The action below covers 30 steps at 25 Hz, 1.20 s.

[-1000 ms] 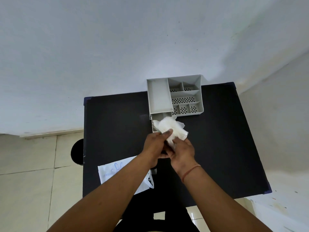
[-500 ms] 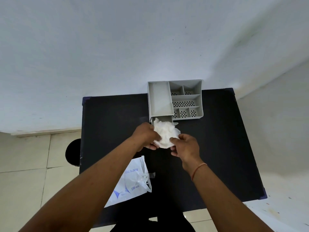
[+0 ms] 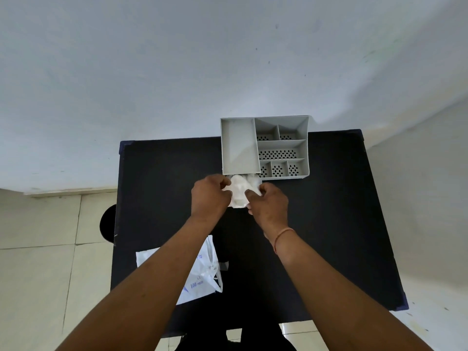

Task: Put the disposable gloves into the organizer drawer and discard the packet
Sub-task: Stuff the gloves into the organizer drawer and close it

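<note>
A bunch of thin white disposable gloves [image 3: 239, 192] is held between both hands just in front of the grey organizer [image 3: 302, 148], at the spot where its pulled-out drawer lies; the drawer itself is hidden under the gloves. My left hand [image 3: 210, 196] grips the bunch's left side, my right hand [image 3: 269, 205] its right side. The white glove packet [image 3: 202, 277] with blue print lies flat on the black table [image 3: 329, 224] near the front left, partly under my left forearm.
The organizer stands at the table's far edge against a pale wall and has several perforated compartments. A round black object [image 3: 107, 224] sits on the tiled floor left of the table. Something dark shows below the table's front edge.
Both hands carried the glove bunch away from me, up to the organizer's front. The bunch now looks more pressed down between the hands.
</note>
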Motion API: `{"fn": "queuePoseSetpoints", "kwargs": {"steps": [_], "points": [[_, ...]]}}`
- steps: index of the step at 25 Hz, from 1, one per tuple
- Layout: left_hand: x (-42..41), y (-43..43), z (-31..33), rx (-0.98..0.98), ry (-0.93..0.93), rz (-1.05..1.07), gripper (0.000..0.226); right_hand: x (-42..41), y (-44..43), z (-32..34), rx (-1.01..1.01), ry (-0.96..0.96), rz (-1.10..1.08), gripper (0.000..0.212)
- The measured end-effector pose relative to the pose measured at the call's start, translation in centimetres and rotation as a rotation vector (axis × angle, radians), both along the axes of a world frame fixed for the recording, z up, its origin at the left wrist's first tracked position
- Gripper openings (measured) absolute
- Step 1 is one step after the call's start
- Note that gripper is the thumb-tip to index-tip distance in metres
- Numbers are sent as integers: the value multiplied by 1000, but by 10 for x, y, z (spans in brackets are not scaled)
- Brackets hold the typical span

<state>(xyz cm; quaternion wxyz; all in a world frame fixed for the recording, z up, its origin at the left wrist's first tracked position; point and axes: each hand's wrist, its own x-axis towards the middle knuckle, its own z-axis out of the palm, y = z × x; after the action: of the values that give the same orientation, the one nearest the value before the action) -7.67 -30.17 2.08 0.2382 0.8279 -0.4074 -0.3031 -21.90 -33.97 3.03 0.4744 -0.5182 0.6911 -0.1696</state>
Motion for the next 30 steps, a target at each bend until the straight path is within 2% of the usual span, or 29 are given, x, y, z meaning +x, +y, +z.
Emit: {"fn": "queuePoseSetpoints", "kwargs": {"steps": [3, 5, 9, 12, 14, 16, 18, 20, 22, 27, 30], "points": [[-1, -4, -5, -51, -105, -74, 21, -13, -7, -12, -207, 275, 316, 18], [-2, -10, -10, -42, -220, -196, 24, -20, -12, -17, -264, 434, 459, 23], [-12, -15, -9, 148, -437, -471, 26, -21, -17, -21, -273, 562, 616, 26], [-9, -11, -4, 83, -398, -420, 17, -22, -19, -14, -353, 565, 610, 31], [-2, -2, -1, -96, -361, -313, 31, -26, -17, -7, -419, 527, 540, 35], [3, 10, 1, -189, -413, -302, 46, -29, -14, -4, -434, 514, 564, 44], [7, 18, -1, -75, -465, -415, 70, -33, -14, -4, -329, 593, 731, 63], [11, 18, -4, 147, -514, -570, 91, -36, -16, -7, -132, 694, 901, 82], [15, 14, -6, 284, -541, -670, 102, -38, -21, -7, 10, 738, 985, 87], [5, -1, -8, 389, -554, -721, 100, -25, -31, 1, 12, 736, 1009, 77], [2, 6, -6, 275, -461, -567, 88, -32, -27, 7, -77, 569, 839, 43]]}}
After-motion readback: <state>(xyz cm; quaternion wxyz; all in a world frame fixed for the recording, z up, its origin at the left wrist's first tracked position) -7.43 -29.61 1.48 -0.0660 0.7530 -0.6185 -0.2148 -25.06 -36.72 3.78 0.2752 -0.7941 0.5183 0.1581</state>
